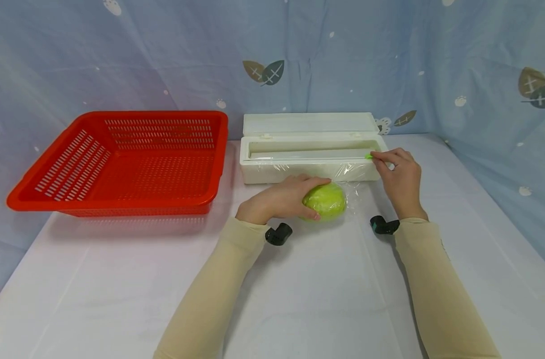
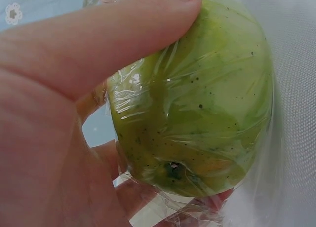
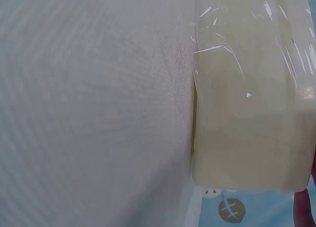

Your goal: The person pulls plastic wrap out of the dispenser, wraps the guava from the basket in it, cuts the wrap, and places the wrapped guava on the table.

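Observation:
My left hand [image 1: 284, 198] grips a round green fruit [image 1: 327, 201] just in front of the white cling film dispenser [image 1: 308, 172]. In the left wrist view the speckled skin of the fruit [image 2: 207, 98] shows through shiny cling film, with the thumb across its upper side. A clear sheet of cling film [image 1: 346, 172] runs over the dispenser's front to the fruit. At the dispenser's right end, my right hand [image 1: 402, 177] pinches a small bright green slider [image 1: 368, 156] between thumb and finger. The right wrist view holds mostly the film-covered dispenser front [image 3: 252, 103]; its fingers barely show.
The dispenser's lid [image 1: 308, 123] stands raised at the back, and a white roll [image 1: 308, 153] lies inside. A large red plastic basket [image 1: 137, 205] stands to the left on the white-covered table [image 1: 317, 299]. Behind hangs a blue patterned curtain [image 1: 344, 50].

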A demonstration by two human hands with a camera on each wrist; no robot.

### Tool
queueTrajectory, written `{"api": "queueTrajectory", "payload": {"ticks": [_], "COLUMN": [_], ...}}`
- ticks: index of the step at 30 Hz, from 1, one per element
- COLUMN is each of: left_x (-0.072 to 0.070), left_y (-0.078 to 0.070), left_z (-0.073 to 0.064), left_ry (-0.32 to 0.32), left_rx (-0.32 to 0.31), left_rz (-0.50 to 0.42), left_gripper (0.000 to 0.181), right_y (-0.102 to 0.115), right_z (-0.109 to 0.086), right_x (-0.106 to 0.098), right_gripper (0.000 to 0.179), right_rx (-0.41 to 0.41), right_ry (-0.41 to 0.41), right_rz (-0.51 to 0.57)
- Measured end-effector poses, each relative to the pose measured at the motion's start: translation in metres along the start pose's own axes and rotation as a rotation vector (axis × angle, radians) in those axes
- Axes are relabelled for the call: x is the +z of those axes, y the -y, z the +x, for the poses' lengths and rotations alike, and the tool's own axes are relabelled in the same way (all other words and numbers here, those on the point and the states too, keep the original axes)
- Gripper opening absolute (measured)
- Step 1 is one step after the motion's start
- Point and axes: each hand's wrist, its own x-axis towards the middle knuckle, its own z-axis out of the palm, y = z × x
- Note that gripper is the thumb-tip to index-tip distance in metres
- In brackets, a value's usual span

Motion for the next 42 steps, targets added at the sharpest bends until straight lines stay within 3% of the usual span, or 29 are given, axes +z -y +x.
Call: {"api": "queueTrajectory", "payload": {"ticks": [35,39,42], "left_x": [0.0,0.0,0.0], "left_y": [0.0,0.0,0.0], "left_z": [0.001,0.0,0.0], "left_ry": [0.007,0.003,0.003], "left_rx": [0.01,0.01,0.009], "left_rz": [0.007,0.003,0.005], "left_gripper": [0.08,0.08,0.08], "right_y": [0.002,0.01,0.037], "right_z": [0.0,-0.001,-0.006], "right_x": [0.007,0.001,-0.016], "right_gripper": [0.023,0.024,0.024], "right_rx": [-0.009,-0.009,-0.014], "right_ry": [0.035,0.053,0.076], "right_rz": [-0.018,-0.001,0.063]}}
